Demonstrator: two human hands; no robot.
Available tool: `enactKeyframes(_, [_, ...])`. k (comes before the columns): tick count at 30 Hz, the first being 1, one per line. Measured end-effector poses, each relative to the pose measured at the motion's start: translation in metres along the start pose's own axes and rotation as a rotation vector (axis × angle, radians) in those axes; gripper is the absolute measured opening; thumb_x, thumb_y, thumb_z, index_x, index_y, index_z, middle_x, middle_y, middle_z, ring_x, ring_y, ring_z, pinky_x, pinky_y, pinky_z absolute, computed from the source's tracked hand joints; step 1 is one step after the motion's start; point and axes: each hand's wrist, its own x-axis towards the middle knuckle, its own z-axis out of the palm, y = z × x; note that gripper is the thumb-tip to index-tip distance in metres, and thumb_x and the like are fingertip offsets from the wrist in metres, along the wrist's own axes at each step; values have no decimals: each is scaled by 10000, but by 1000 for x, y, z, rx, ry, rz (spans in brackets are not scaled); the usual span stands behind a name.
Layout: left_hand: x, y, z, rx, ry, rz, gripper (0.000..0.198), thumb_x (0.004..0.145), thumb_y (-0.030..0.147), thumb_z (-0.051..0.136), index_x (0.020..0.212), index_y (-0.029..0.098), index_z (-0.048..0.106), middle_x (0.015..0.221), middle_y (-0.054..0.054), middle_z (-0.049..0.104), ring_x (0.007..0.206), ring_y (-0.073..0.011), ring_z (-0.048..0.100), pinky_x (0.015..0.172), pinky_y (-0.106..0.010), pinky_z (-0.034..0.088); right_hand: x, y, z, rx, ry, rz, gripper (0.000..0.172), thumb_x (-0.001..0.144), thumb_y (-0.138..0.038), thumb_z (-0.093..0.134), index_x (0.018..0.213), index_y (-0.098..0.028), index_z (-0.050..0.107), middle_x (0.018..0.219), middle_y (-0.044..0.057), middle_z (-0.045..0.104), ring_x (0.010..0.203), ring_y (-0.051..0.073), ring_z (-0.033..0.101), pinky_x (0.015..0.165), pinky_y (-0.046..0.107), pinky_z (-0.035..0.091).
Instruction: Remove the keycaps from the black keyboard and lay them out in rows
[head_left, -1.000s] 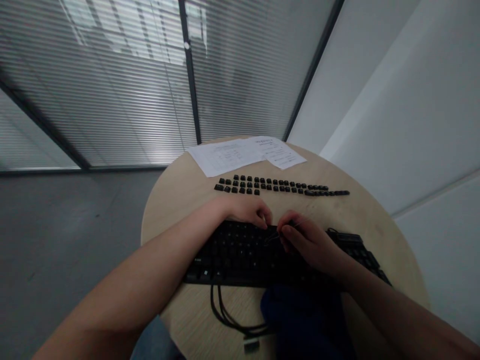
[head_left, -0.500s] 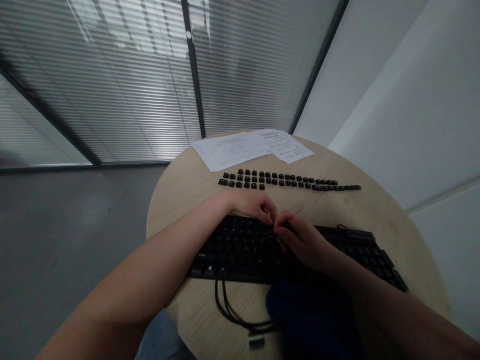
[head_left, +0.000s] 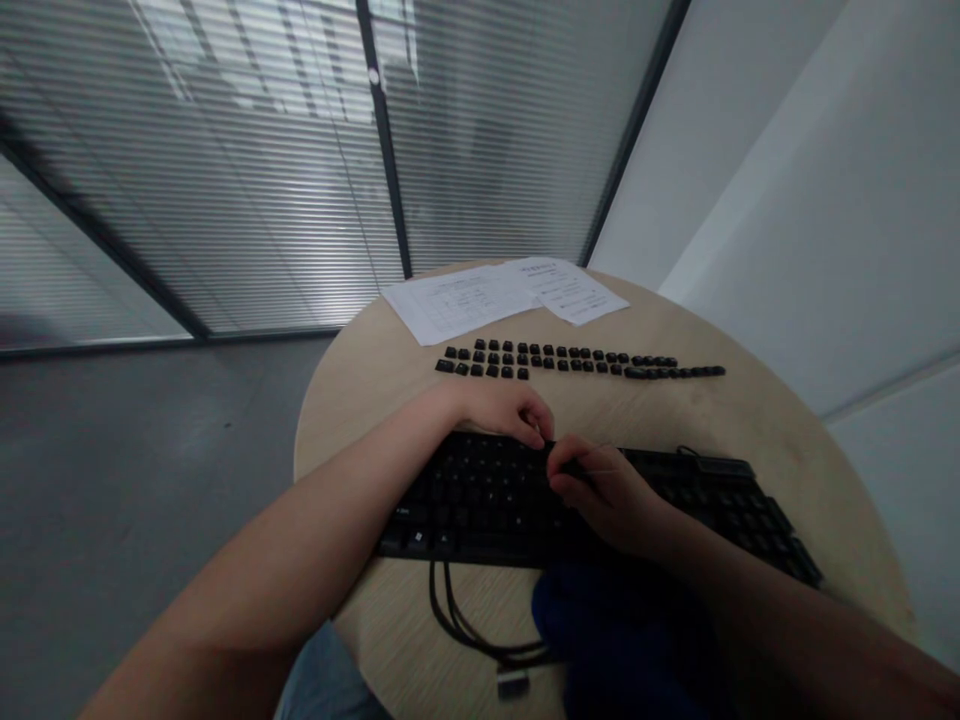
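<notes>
A black keyboard [head_left: 480,500] lies on a round wooden table [head_left: 360,380] in front of me. My left hand [head_left: 502,410] rests curled on the keyboard's far edge, fingertips pinched down near the middle. My right hand [head_left: 607,490] sits just to its right over the keys, fingers closed round a thin dark tool [head_left: 581,468] that I cannot name. The two hands almost touch. Beyond them, loose black keycaps [head_left: 570,362] lie in rows on the table.
Two white printed sheets [head_left: 502,292] lie at the table's far edge. The keyboard's black cable [head_left: 465,630] loops off the near edge beside my dark blue lap [head_left: 615,640]. Glass walls with blinds stand behind, a white wall to the right.
My right hand has drawn a little nearer to me and lower on the keys; the left hand holds its place at the keyboard's far edge. My view shifted slightly.
</notes>
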Motion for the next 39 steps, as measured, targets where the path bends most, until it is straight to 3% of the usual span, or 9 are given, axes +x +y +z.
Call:
enactKeyframes(6, [2, -6, 2, -19, -27, 1, 211, 857, 318, 690, 1020, 223, 785, 943, -6, 768, 873, -165, 676, 823, -298, 510, 1, 9, 6, 329, 188, 148, 289, 1044, -501, 448, 907, -248, 470, 573, -54, 580, 429, 116, 475, 441, 222, 366])
enactKeyframes(8, [2, -7, 2, -6, -27, 5, 195, 862, 316, 685, 994, 209, 780, 926, -9, 764, 858, -168, 676, 799, -293, 503, 1, 12, 8, 346, 198, 152, 306, 1041, -525, 461, 913, -246, 465, 582, -54, 591, 423, 109, 467, 433, 217, 350])
enactKeyframes(14, [-11, 10, -7, 26, 60, -18, 238, 933, 365, 612, 993, 188, 761, 870, -8, 737, 801, -156, 653, 737, -271, 475, -4, 4, 0, 139, 255, 83, 212, 1037, -413, 498, 920, -238, 520, 603, -44, 580, 522, 133, 537, 540, 252, 420])
enactKeyframes(19, [-28, 50, -13, 121, 226, -52, 215, 894, 358, 667, 993, 189, 757, 860, -10, 725, 792, -150, 657, 708, -253, 478, -4, -18, -26, -67, 325, 72, 164, 993, -352, 534, 872, -242, 542, 620, -21, 584, 567, 162, 567, 580, 288, 432])
enactKeyframes(24, [-35, 82, -4, 307, 314, 28, 169, 873, 300, 707, 1007, 206, 750, 912, -14, 720, 809, -150, 662, 738, -266, 492, -4, -22, -35, -107, 354, 15, 147, 982, -325, 542, 857, -247, 547, 621, -25, 579, 540, 157, 556, 562, 286, 413])
enactKeyframes(32, [-29, 76, -1, 430, 388, 39, 97, 867, 213, 663, 925, 218, 741, 837, 5, 712, 769, -140, 638, 735, -273, 484, -1, -16, -37, -215, 350, -22, 130, 966, -305, 552, 855, -246, 583, 700, 9, 669, 582, 171, 615, 585, 293, 427])
enactKeyframes(35, [-42, 69, -13, 356, 512, 13, 113, 878, 257, 657, 940, 205, 736, 852, -4, 727, 736, -134, 633, 698, -261, 493, 2, -9, -44, -262, 413, 25, 140, 966, -331, 560, 858, -245, 582, 671, 14, 658, 600, 196, 626, 596, 310, 420])
enactKeyframes(39, [-55, 63, -40, 318, 799, -67, 186, 872, 355, 694, 957, 195, 737, 867, -16, 740, 731, -140, 632, 672, -254, 498, 8, 3, -47, -275, 449, 50, 174, 977, -364, 562, 854, -242, 571, 682, 25, 665, 638, 218, 643, 610, 322, 402])
